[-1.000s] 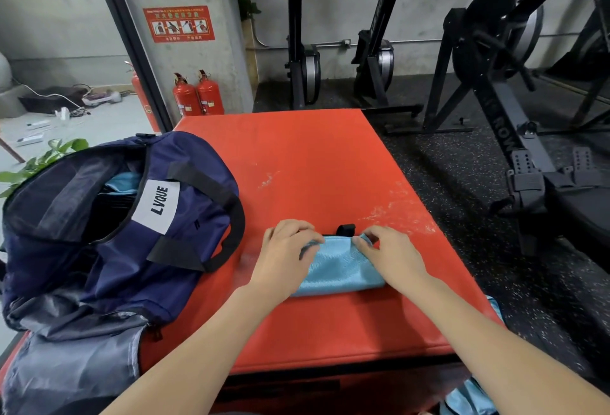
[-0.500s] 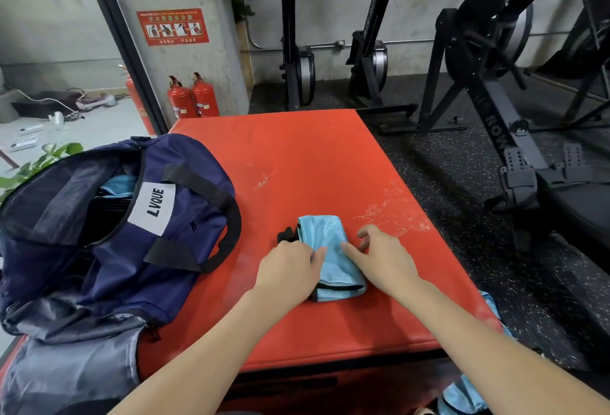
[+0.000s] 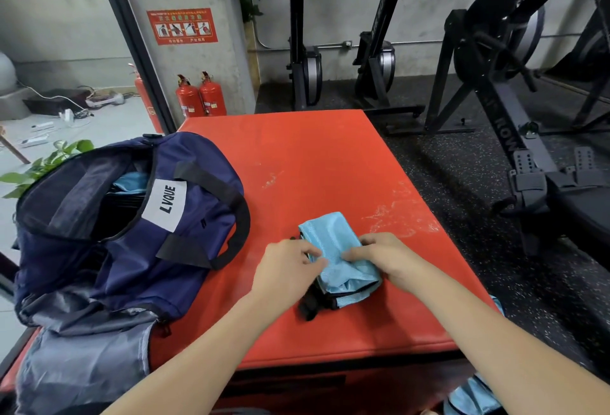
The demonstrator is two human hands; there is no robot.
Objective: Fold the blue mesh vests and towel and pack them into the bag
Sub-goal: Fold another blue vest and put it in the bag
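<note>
Since a moment ago both hands slide onto the folded vest [image 3: 333, 243]; left hand [image 3: 287, 269] and right hand [image 3: 384, 257] pinch it on the counter [image 3: 313, 157].

A light blue mesh vest [image 3: 336, 256] lies folded into a narrow, thick bundle on the red padded bench [image 3: 323, 157], its long axis running away from the person, with black trim and a black strap end sticking out at its near left corner. The navy bag [image 3: 138, 239] sits just to its left on the bench, unzipped and gaping, a white "LVQUE" label on its side, black handles draped over it, and light blue fabric [image 3: 132, 182] showing inside the opening.
</note>
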